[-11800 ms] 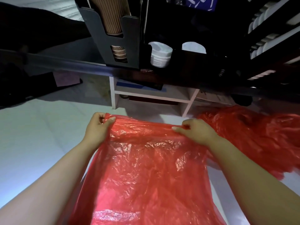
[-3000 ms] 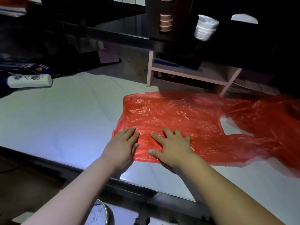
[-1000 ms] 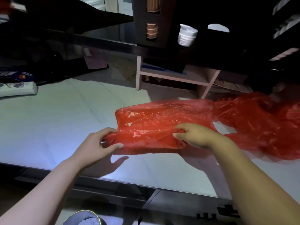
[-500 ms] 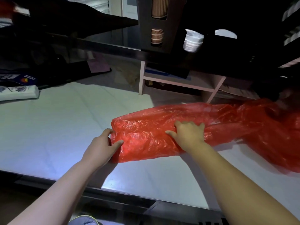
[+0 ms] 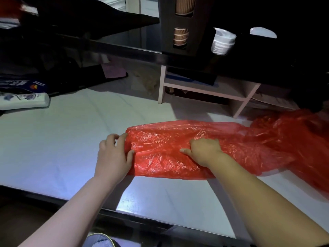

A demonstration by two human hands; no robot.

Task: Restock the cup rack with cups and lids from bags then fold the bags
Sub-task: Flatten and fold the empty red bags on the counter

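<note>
Head view: a red bag [image 5: 165,148] lies on the white table [image 5: 58,139], folded into a long flat strip that runs left to right, near the table's near edge. The left hand [image 5: 114,155] is at the strip's left end. Its thumb lies on top of the plastic and its fingers [image 5: 114,139] curl round the end, so the grip is narrow and holds the bag's end. The right hand [image 5: 204,151] sits on the middle of the strip. Its fingers are bent down into the film and its thumb points left along it, a narrow grip bunched on the plastic.

To the right, the strip runs into a crumpled heap of red plastic [image 5: 295,136] on the table; I cannot tell whether that heap is the same bag or another.

Far from the hands, above the table, stands the dark cup rack [image 5: 167,24]. A stack of brown ribbed cups [image 5: 180,36] shows in its slot, and a stack of white lids [image 5: 223,41] is to the right of them. Under the rack is a pale wooden shelf [image 5: 204,90].

At the far left of the table lies a white printed tube [image 5: 23,101]. A round bin [image 5: 99,240] shows below the table's near edge.
</note>
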